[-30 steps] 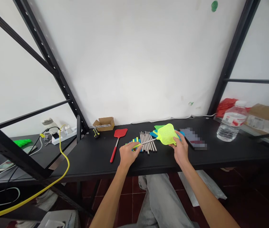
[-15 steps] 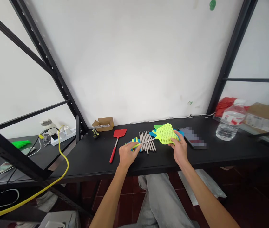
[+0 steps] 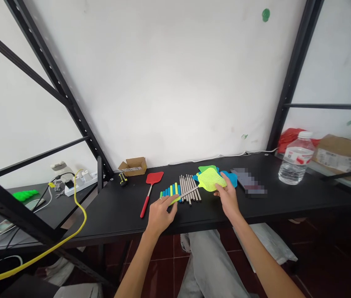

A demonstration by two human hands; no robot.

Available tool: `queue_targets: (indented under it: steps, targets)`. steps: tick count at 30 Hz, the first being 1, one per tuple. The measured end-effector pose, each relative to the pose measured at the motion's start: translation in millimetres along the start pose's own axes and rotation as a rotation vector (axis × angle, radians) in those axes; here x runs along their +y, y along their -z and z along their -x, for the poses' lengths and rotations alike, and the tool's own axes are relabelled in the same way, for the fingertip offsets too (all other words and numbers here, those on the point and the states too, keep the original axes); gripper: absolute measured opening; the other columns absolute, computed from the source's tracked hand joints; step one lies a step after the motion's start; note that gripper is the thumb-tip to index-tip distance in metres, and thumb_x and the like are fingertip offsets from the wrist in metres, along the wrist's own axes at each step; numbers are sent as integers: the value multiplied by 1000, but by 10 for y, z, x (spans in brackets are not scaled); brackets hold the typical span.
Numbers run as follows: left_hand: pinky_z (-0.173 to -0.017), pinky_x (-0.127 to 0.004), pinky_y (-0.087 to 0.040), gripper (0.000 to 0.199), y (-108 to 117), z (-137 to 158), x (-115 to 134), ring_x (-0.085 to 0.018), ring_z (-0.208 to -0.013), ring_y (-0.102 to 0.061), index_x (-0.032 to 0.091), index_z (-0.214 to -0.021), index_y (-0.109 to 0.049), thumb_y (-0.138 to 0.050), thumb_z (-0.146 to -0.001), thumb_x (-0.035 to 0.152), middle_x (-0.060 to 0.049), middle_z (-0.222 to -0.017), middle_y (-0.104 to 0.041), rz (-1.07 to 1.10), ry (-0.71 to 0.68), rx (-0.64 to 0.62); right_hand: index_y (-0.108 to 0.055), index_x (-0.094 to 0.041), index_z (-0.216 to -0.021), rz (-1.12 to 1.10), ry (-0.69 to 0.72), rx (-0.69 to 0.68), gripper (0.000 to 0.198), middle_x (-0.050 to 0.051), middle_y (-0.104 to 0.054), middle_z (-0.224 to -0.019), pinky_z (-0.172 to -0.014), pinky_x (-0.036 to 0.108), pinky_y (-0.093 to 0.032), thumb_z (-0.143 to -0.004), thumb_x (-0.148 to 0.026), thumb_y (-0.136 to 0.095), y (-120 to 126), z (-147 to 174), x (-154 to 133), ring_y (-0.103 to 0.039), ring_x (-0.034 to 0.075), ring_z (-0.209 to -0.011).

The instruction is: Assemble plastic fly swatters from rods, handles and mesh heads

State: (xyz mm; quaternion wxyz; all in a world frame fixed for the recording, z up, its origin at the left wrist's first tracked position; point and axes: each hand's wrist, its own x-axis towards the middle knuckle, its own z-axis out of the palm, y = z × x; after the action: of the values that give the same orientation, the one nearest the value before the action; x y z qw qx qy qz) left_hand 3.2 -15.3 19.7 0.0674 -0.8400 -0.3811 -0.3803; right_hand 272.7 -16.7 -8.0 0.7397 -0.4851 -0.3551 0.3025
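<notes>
A yellow fly swatter (image 3: 212, 180) is held in both hands over the table. My left hand (image 3: 159, 215) is closed round its yellow handle, and my right hand (image 3: 229, 199) pinches the right edge of its mesh head. Grey metal rods (image 3: 190, 187) lie in a row beneath the swatter's shaft. Left of them, near my left fingers, several green, blue and yellow handle tubes (image 3: 171, 190) are lined up. Partly hidden behind the yellow head are a green swatter head (image 3: 207, 169) and blue swatter heads (image 3: 231, 179). A whole red fly swatter (image 3: 155, 177) lies left of the tubes.
Toward the wall stand a small open cardboard box (image 3: 135, 167) and a black-and-yellow clip-like object (image 3: 122, 179). A phone-like slab (image 3: 247, 181), partly blurred, lies right of my right hand. Farther right is a water bottle (image 3: 296, 159). A yellow cable (image 3: 84, 211) hangs at the left.
Both hands have come slightly lower and left in the picture with the yellow fly swatter, uncovering more handle tubes and swatter heads. The camera view has shifted a little.
</notes>
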Motion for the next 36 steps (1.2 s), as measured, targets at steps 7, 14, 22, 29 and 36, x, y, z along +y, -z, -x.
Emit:
queue_targets:
  steps: [7, 14, 22, 29, 36]
  targets:
    - [-83, -30, -52, 30, 359, 127, -296, -21, -95, -67, 24, -118, -67, -48, -95, 26, -7, -109, -72, -35, 170, 154, -42, -21, -146, -77, -50, -125, 74, 4, -72, -86, -60, 29, -50, -80, -45, -65, -31, 33, -62, -61, 17, -69]
    - [-76, -31, -48, 42, 405, 113, -448, -25, -96, -63, 15, -132, -58, -38, -95, 18, -12, -106, -68, -329, 543, -81, -45, -19, -143, -82, -52, -136, 69, 6, -74, -86, -59, 28, -49, -81, -44, -64, -33, 35, -64, -59, 15, -66]
    - [-79, -32, -43, 40, 140, 51, -329, -24, -92, -59, 12, -127, -62, -37, -96, 16, -12, -97, -65, -545, 469, -207, -48, -19, -139, -84, -55, -143, 62, 5, -73, -86, -59, 28, -48, -83, -42, -61, -33, 41, -70, -59, 15, -65]
    - [-77, -33, -43, 34, 160, 61, -320, -25, -93, -57, 18, -113, -71, -42, -95, 23, -12, -102, -63, -608, 453, -213, -49, -18, -139, -95, -67, -148, 62, 5, -73, -86, -59, 28, -48, -82, -40, -62, -37, 44, -90, -59, 15, -65]
    - [-94, -44, -45, 43, 166, 104, -416, -31, -123, -50, 26, -133, -60, -39, -95, 21, -10, -142, -51, -538, 390, -294, -50, -18, -137, -87, -54, -149, 59, 5, -73, -85, -59, 28, -48, -84, -41, -61, -36, 37, -74, -59, 16, -64]
